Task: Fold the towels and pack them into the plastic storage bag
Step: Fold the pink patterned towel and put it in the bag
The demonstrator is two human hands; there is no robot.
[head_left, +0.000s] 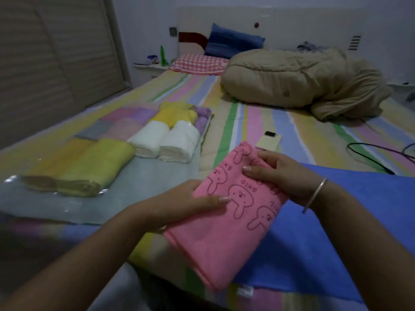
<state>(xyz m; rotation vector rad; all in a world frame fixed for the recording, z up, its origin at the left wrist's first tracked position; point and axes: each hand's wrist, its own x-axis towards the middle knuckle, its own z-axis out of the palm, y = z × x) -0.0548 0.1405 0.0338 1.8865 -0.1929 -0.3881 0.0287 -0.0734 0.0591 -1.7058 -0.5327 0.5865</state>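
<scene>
1. I'm looking at a bed (247, 122) with a pastel striped sheet in a dim room, with slatted wardrobe doors (45, 63) to the left.
2. The folded pink towel (224, 239), printed with bunnies, is held just above the near edge of the bed, over a flat blue towel (336, 243).
3. The left hand (190, 203) grasps the pink towel's left edge, thumb on top.
4. The right hand (278, 173), a bangle (314, 194) at its wrist, grips the towel's far end with its fingers curled over it.
5. To the left lies the clear plastic storage bag (206, 127), with white rolled towels (166, 140) inside; a yellow-green rolled towel (96, 162) also lies under plastic.
6. A cream phone (269, 141) rests just beyond the pink towel, and a black cable (370, 158) lies to the right.
7. Further back sit a bunched beige duvet (292, 79), a checked pillow (199, 63) and a blue pillow (233, 42).
</scene>
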